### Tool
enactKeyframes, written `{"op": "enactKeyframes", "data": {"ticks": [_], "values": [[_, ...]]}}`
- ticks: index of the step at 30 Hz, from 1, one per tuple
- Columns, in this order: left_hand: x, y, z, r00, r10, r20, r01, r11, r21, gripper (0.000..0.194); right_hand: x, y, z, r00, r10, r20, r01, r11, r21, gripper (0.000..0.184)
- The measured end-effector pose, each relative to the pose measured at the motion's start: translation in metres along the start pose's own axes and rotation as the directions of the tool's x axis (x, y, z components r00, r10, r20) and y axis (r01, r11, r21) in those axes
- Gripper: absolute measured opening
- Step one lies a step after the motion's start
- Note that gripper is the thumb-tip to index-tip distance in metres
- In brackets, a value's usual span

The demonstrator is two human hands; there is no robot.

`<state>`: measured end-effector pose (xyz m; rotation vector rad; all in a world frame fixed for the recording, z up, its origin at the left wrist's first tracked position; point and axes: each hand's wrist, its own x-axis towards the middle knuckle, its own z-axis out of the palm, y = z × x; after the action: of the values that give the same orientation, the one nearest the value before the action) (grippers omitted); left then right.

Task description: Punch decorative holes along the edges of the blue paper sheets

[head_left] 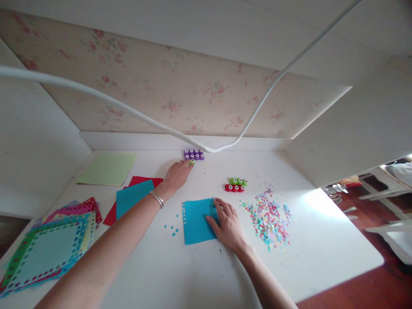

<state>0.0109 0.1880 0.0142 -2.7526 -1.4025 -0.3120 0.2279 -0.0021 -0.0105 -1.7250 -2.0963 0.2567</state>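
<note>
**Punched blue sheet [196, 221] lies nearer me and to the right of the left hand [176, 175]**

I have the left hand stretched away over the worktop [154, 268], fingers drawn together at a single green craft punch [192, 162]. The thumb's side is hidden, so I cannot tell whether it is gripped or merely touched. That punch sits at the near side of the purple craft punches [194, 155].

My right hand [228, 223] is the closer one to the sheet: loosely spread, palm down, it rests on the right side and grasps nothing I can see. The sheet looks almost square, so I read no long axis; its holes run down the upper part of the left edge, the side away from that hand.

Farther out, blue cutouts [173, 227] lie left of the sheet; confetti [272, 221] spreads right.
</note>
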Motion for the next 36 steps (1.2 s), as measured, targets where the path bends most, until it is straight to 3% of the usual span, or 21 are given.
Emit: {"op": "enactKeyframes", "data": {"ticks": [6, 12, 17, 21, 23, 26, 30, 34, 36], "values": [[0.015, -0.001, -0.001, 0.999, 0.035, 0.019, -0.035, 0.999, -0.037, 0.048, -0.001, -0.001, -0.001, 1.000, 0.018, 0.010, -0.018, 1.000, 0.002, 0.056], [0.002, -0.012, -0.005, 0.998, -0.008, 0.060, 0.014, 0.996, -0.093, 0.040, 0.000, 0.001, -0.001, 0.999, 0.008, -0.052, -0.002, 0.995, 0.102, 0.044], [-0.030, -0.020, -0.010, 0.994, -0.052, 0.099, 0.069, 0.982, -0.176, 0.018, -0.005, 0.004, -0.001, 0.992, 0.064, -0.107, -0.033, 0.964, 0.265, 0.035], [-0.067, -0.014, -0.012, 0.992, -0.080, 0.097, 0.104, 0.956, -0.274, 0.035, -0.008, 0.005, -0.002, 0.939, 0.338, -0.064, -0.277, 0.853, 0.443, 0.050], [-0.086, -0.006, -0.014, 0.992, -0.094, 0.085, 0.117, 0.938, -0.328, 0.033, -0.007, 0.003, -0.001, 0.902, 0.429, -0.053, -0.337, 0.774, 0.536, 0.058], [-0.112, 0.010, -0.016, 0.989, -0.140, 0.053, 0.150, 0.903, -0.404, 0.030, -0.001, -0.002, 0.003, 0.895, 0.444, -0.045, -0.318, 0.705, 0.634, 0.052], [-0.139, 0.031, -0.010, 0.975, -0.223, 0.019, 0.203, 0.842, -0.500, 0.023, 0.008, -0.010, 0.011, 0.906, 0.411, -0.100, -0.247, 0.706, 0.664, 0.031], [-0.153, 0.044, -0.004, 0.941, -0.338, -0.012, 0.243, 0.702, -0.670, 0.025, 0.009, -0.013, 0.014, 0.893, 0.431, -0.129, -0.246, 0.707, 0.663, 0.028], [-0.154, 0.047, -0.003, 0.933, -0.358, -0.027, 0.244, 0.688, -0.683, 0.025, 0.009, -0.014, 0.015, 0.897, 0.422, -0.127, -0.243, 0.713, 0.658, 0.028]]}}
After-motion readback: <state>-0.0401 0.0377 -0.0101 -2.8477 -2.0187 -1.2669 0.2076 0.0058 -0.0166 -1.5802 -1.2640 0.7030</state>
